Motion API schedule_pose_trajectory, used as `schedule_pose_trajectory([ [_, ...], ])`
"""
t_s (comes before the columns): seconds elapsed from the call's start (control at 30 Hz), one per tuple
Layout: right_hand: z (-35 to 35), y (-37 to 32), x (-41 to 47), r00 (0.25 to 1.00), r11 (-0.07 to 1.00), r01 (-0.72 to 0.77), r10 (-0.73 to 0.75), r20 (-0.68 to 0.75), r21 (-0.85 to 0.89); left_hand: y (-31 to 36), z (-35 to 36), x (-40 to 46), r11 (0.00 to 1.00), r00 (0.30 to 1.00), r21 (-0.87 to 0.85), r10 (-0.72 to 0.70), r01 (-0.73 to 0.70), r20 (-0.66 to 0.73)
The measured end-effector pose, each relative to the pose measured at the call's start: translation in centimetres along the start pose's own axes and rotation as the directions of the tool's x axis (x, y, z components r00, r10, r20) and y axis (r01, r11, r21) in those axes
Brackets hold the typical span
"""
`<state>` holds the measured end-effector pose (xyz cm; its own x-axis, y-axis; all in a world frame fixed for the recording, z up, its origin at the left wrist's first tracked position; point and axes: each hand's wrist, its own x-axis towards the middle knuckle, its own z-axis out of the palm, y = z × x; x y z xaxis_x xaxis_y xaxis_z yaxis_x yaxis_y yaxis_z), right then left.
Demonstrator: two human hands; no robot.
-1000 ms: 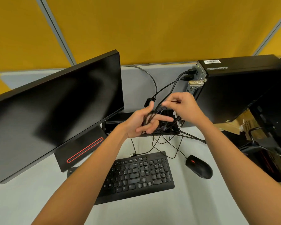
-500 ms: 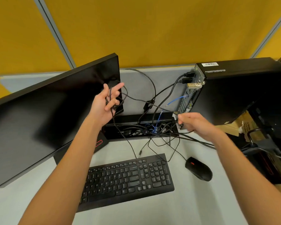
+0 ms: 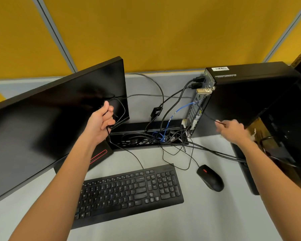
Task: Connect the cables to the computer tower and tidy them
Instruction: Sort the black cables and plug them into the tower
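Note:
The black computer tower [image 3: 247,94] stands at the right with its rear ports facing left; several black cables [image 3: 179,94] and a blue cable [image 3: 182,108] run from it into a tangle in the desk's cable tray [image 3: 137,125]. My left hand [image 3: 101,122] grips a looped bundle of thin black cable [image 3: 122,108] in front of the monitor's right edge. My right hand [image 3: 233,129], beside the tower's lower rear, pinches the end of a thin black cable [image 3: 209,118] stretched toward the tower.
A black monitor [image 3: 50,122] fills the left. A black keyboard [image 3: 129,190] and a black mouse [image 3: 210,177] lie on the grey desk [image 3: 198,220], their thin cables leading to the tray. A cardboard box [image 3: 254,131] sits behind my right hand. Yellow partition behind.
My hands drew apart: the left carried the cable loop up and left to the monitor's edge and closed round it, the right moved right along the tower with a cable end.

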<state>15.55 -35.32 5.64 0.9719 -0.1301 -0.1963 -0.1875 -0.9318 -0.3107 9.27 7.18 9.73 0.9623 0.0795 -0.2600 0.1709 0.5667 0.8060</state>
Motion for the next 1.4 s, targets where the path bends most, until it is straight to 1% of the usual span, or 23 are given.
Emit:
schedule_pose_trajectory([
  [0.07, 1.4, 1.2, -0.3, 0.993, 0.979, -0.085, 0.097, 0.062, -0.184, -0.1, 0.0, 0.0, 0.998, 1.000, -0.052, -0.020, 0.019, -0.018],
  [0.17, 3.2, 3.7, -0.8, 0.943, 0.929, -0.303, 0.325, 0.077, -0.214, 0.2, 0.1, -0.2, 0.989, 0.999, -0.148, -0.031, 0.029, -0.010],
  [0.23, 3.9, 5.3, -0.7, 0.912, 0.914, -0.362, 0.388, 0.135, -0.181, 0.3, 0.1, -0.2, 0.975, 0.999, -0.217, -0.043, 0.041, -0.007],
  [0.27, 3.9, 5.7, -0.6, 0.898, 0.915, -0.372, 0.398, 0.190, -0.156, 0.3, 0.2, -0.2, 0.966, 0.999, -0.254, -0.050, 0.046, -0.007],
  [0.3, 3.9, 5.9, -0.8, 0.885, 0.912, -0.399, 0.411, 0.221, -0.097, 0.2, 0.3, -0.1, 0.955, 0.998, -0.292, -0.059, 0.055, -0.007],
  [0.37, 4.0, 5.8, -1.4, 0.869, 0.881, -0.469, 0.446, 0.215, 0.069, -0.4, 0.7, 0.0, 0.936, 0.996, -0.343, -0.091, 0.083, -0.008],
  [0.4, 4.1, 5.2, -1.5, 0.884, 0.882, -0.455, 0.430, 0.184, 0.122, -0.7, 1.1, 0.2, 0.935, 0.994, -0.339, -0.111, 0.099, -0.016],
  [0.47, 4.0, 2.7, -1.7, 0.945, 0.928, -0.323, 0.309, 0.104, 0.184, -1.6, 2.6, 0.7, 0.963, 0.990, -0.246, -0.128, 0.110, -0.059],
  [0.5, 4.0, 0.9, -2.1, 0.972, 0.945, -0.233, 0.220, 0.084, 0.230, -2.2, 3.6, 1.0, 0.984, 0.990, -0.151, -0.112, 0.098, -0.084],
  [0.57, 3.6, -3.4, -3.3, 0.999, 0.961, -0.031, 0.019, 0.045, 0.276, -3.2, 6.2, 1.1, 0.987, 0.992, 0.152, -0.041, 0.059, -0.118],
  [0.63, 3.5, -7.5, -4.7, 0.988, 0.946, 0.140, -0.152, 0.018, 0.292, -3.9, 8.7, 0.7, 0.877, 0.996, 0.476, -0.019, 0.059, -0.089],
  [0.67, 3.6, -9.2, -5.3, 0.971, 0.932, 0.229, -0.240, 0.002, 0.279, -4.3, 9.8, 0.6, 0.817, 0.998, 0.575, -0.029, 0.051, -0.048],
  [0.7, 3.6, -10.7, -5.8, 0.947, 0.918, 0.318, -0.319, -0.034, 0.235, -4.6, 10.7, 0.5, 0.780, 0.999, 0.625, -0.036, 0.024, 0.007],
  [0.77, 3.9, -12.7, -6.3, 0.897, 0.890, 0.443, -0.439, -0.061, 0.105, -5.4, 12.0, 0.3, 0.746, 0.995, 0.664, -0.020, -0.049, 0.096],
  [0.83, 4.0, -13.7, -6.5, 0.868, 0.865, 0.496, -0.497, -0.012, 0.077, -6.5, 12.5, 0.4, 0.712, 0.986, 0.694, -0.008, -0.109, 0.164],
  [0.97, 3.7, -13.9, -6.4, 0.868, 0.869, 0.495, -0.495, 0.036, 0.019, -7.2, 11.9, 0.3, 0.723, 0.984, 0.687, -0.059, -0.076, 0.171],
  [1.03, 3.5, -13.2, -6.0, 0.889, 0.894, 0.444, -0.448, 0.092, 0.061, -7.1, 11.3, 0.0, 0.688, 0.979, 0.725, -0.112, -0.045, 0.168],
  [1.1, 3.5, -12.1, -5.1, 0.912, 0.918, 0.376, -0.390, 0.127, 0.123, -7.3, 10.6, -0.4, 0.636, 0.955, 0.771, -0.230, 0.001, 0.189],
  [1.17, 3.4, -11.4, -4.3, 0.908, 0.924, 0.357, -0.377, 0.183, 0.133, -7.9, 9.7, -0.7, 0.579, 0.927, 0.814, -0.328, 0.043, 0.184],
  [1.23, 3.0, -11.0, -3.7, 0.877, 0.919, 0.362, -0.393, 0.278, 0.158, -8.0, 8.7, -0.5, 0.557, 0.943, 0.823, -0.321, 0.110, 0.092],
  [1.3, 2.6, -10.7, -3.3, 0.871, 0.923, 0.331, -0.378, 0.314, 0.194, -7.8, 7.2, 0.3, 0.574, 0.973, 0.808, -0.232, 0.133, 0.005],
  [1.37, 2.4, -10.3, -2.6, 0.931, 0.937, 0.186, -0.265, 0.252, 0.296, -7.0, 5.1, 1.0, 0.526, 0.985, 0.840, -0.162, 0.130, -0.051],
  [1.4, 2.5, -10.2, -2.5, 0.962, 0.920, 0.111, -0.194, 0.191, 0.376, -6.4, 3.7, 1.2, 0.449, 0.985, 0.883, -0.158, 0.137, -0.072],
])
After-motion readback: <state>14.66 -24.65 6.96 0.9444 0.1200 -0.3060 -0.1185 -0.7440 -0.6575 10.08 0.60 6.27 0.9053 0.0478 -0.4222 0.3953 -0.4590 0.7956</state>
